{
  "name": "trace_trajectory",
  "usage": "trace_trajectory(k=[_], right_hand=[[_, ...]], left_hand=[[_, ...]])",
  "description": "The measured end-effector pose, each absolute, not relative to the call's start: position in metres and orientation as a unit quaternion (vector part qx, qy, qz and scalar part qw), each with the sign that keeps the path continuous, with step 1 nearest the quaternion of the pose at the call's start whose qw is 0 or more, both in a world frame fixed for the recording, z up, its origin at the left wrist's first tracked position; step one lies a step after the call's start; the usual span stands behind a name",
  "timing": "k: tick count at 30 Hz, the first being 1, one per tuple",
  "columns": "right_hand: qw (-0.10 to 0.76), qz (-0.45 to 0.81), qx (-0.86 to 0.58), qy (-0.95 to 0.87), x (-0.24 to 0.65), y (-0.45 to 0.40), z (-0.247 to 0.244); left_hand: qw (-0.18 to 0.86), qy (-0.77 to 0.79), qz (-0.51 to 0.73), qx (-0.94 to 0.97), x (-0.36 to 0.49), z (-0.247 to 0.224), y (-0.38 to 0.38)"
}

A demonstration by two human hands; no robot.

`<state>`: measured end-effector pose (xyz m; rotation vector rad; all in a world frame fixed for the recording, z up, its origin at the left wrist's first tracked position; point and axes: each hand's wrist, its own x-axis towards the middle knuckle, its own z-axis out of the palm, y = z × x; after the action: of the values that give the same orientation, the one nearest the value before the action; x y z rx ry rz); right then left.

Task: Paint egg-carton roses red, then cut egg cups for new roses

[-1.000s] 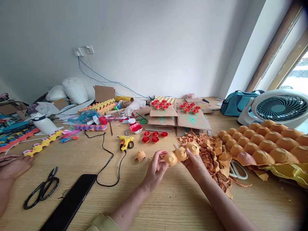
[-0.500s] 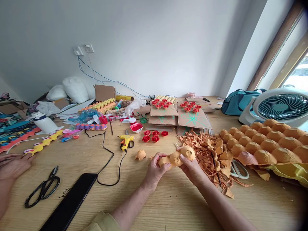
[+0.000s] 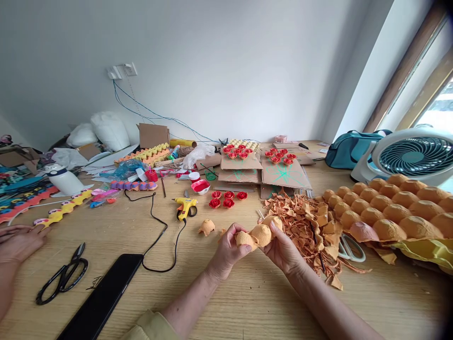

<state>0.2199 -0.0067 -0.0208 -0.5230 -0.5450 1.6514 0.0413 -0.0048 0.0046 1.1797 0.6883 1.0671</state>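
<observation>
Between my two hands is a short strip of orange egg carton [image 3: 261, 234] with three rounded cups, held above the table. My left hand [image 3: 230, 248] pinches its left end, thumb on the front cup. My right hand [image 3: 283, 245] grips the right end, with the thumb over the last cup. A single cut egg-carton cup [image 3: 206, 227] lies on the table to the left. Just right of my hands is a heap of orange carton scraps [image 3: 300, 219]. Several red paper-like roses [image 3: 228, 199] stand beyond my hands.
Large orange egg trays [image 3: 392, 208] and white-handled scissors [image 3: 351, 249] lie right. A yellow glue gun [image 3: 184, 208], black scissors [image 3: 63, 276] and a black phone-like slab [image 3: 106, 297] lie left. Another person's hand [image 3: 21, 243] rests at far left. A fan [image 3: 414, 156] stands back right.
The carton strip has tilted in my hands, so its cups now face differently and the dark spots on them no longer show. Its right end sits slightly further left.
</observation>
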Motion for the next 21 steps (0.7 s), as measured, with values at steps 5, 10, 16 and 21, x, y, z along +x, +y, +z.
trace_trajectory(k=[5, 10, 16, 21], right_hand=[[0.613, 0.729, -0.205, -0.224, 0.221, -0.007, -0.022], [0.619, 0.729, -0.198, -0.215, 0.217, -0.009, -0.022], [0.679, 0.669, -0.215, -0.213, 0.245, 0.003, -0.015], [0.707, 0.606, -0.265, -0.251, 0.262, 0.008, -0.01]], left_hand=[[0.702, 0.25, 0.443, 0.498, 0.043, 0.004, -0.007], [0.775, 0.191, 0.382, 0.466, 0.038, 0.006, -0.006], [0.784, 0.208, 0.258, 0.525, 0.036, -0.001, -0.005], [0.585, 0.277, 0.31, 0.696, 0.045, -0.014, -0.004]])
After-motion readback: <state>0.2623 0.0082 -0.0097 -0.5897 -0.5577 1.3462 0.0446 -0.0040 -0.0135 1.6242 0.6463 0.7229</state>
